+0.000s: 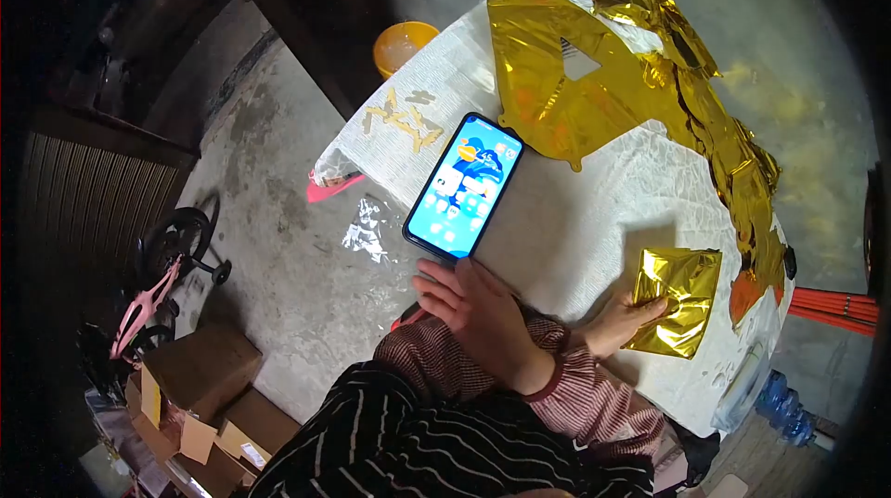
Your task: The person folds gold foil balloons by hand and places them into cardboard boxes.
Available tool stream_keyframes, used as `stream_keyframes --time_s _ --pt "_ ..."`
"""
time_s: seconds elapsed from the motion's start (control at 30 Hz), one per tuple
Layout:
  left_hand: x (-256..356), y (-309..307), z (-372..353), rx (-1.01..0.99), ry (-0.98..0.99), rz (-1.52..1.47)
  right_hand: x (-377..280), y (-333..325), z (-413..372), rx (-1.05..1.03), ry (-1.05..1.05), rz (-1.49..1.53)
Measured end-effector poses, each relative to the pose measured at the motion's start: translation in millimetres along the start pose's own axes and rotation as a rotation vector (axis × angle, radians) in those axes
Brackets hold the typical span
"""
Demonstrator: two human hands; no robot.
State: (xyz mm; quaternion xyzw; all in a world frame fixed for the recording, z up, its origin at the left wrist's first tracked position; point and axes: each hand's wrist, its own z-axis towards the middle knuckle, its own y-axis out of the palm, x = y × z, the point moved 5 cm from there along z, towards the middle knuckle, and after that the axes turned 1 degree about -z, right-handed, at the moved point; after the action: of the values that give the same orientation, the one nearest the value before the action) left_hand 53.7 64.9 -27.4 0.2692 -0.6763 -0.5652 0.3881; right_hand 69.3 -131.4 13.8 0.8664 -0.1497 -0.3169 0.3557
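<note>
My arms cross over the near edge of the table. My left hand point(624, 320) reaches out to the right and pinches a folded gold foil piece point(682, 298), its thumb on top and the other fingers hidden underneath. My right hand point(478, 312) lies to the left with fingers stretched out, at the lower edge of a phone point(464, 187). The phone rests on the table with its home screen lit. Beyond it a large flat gold foil balloon point(594, 108) with a triangular opening is spread out. More crumpled gold foil point(733, 164) runs down the right table edge.
A white textured cloth point(548, 219) covers the table. Small pale yellowish pieces point(408, 122) lie near its left edge. An orange bowl point(406, 45) is behind. Leftward on the floor are clear plastic point(367, 231), a pink child's bike point(148, 308) and cardboard boxes point(204, 373).
</note>
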Motion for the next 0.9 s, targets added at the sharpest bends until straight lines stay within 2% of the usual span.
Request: stream_keyframes --time_s 0.1,0.23,0.43,0.5,0.73,0.83,0.9 --pt "14.3 11.0 -7.4 0.014 -0.035 0.006 8.7 0.9 8.9 0.093 -0.041 0.066" --pt "21.8 23.7 -14.0 -0.029 -0.094 0.051 15.8 -7.1 13.5 0.109 -0.103 0.063" --pt "46.1 46.4 -25.9 -0.106 -0.177 0.148 34.4 -15.0 -17.3 0.066 -0.103 -0.148" --pt "54.0 51.8 -30.9 -0.129 -0.199 0.188 35.9 -13.8 -22.1 -0.026 -0.151 -0.259" --pt "48.5 44.4 -22.4 -0.097 -0.037 0.126 25.3 4.9 -31.1 -0.117 -0.228 -0.395" --pt "48.8 42.5 -19.8 -0.091 0.034 0.088 25.3 2.6 -26.6 -0.111 -0.24 -0.385" --pt "48.1 40.2 -18.0 -0.087 0.076 0.061 24.3 0.6 -20.9 -0.078 -0.179 -0.265"
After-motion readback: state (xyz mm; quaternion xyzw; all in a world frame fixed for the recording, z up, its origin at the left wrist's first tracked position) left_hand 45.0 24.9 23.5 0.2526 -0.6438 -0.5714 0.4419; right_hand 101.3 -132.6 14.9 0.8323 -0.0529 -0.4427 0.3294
